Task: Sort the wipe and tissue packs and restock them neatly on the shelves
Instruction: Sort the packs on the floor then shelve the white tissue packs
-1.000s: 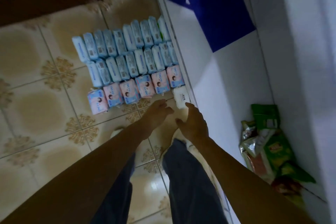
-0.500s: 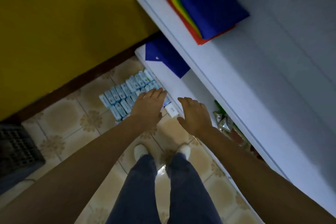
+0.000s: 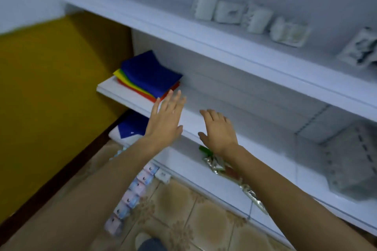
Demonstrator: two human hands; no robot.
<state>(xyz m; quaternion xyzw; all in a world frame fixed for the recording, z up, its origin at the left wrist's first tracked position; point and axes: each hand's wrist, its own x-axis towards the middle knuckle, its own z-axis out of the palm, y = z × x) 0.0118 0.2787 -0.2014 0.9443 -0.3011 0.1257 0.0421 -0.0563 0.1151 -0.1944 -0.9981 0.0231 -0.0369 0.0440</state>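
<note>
Pink-and-blue packs (image 3: 130,195), about six visible, stand in one row on the tiled floor (image 3: 204,218) just beside the bottom shelf (image 3: 204,171); more pale blue packs (image 3: 118,152) show behind the left forearm, their number hidden. One small white pack (image 3: 163,175) lies at the row's far end, touching the bottom shelf's edge. Printing on all packs is too blurred to read. On the top shelf (image 3: 183,26) sit five white packs (image 3: 255,17) in a loose row, four close together and one apart at the right; their markings are illegible.

Left hand (image 3: 165,122): grip wide open, fingers spread and straight, holding nothing, over the front edge of the middle shelf (image 3: 126,96), fingertips near the stack of folded sheets (image 3: 149,74), whose blue, green, yellow and red layers sit at the shelf's left end.

Right hand (image 3: 219,130): grip open, fingers loosely curved, holding nothing, over the same shelf edge, well apart from the left hand.

One blue sheet (image 3: 132,126) lies on the bottom shelf, with a cluster of green and silver sachets (image 3: 216,164) further right. A grey perforated bin (image 3: 355,167) stands at far right.
</note>
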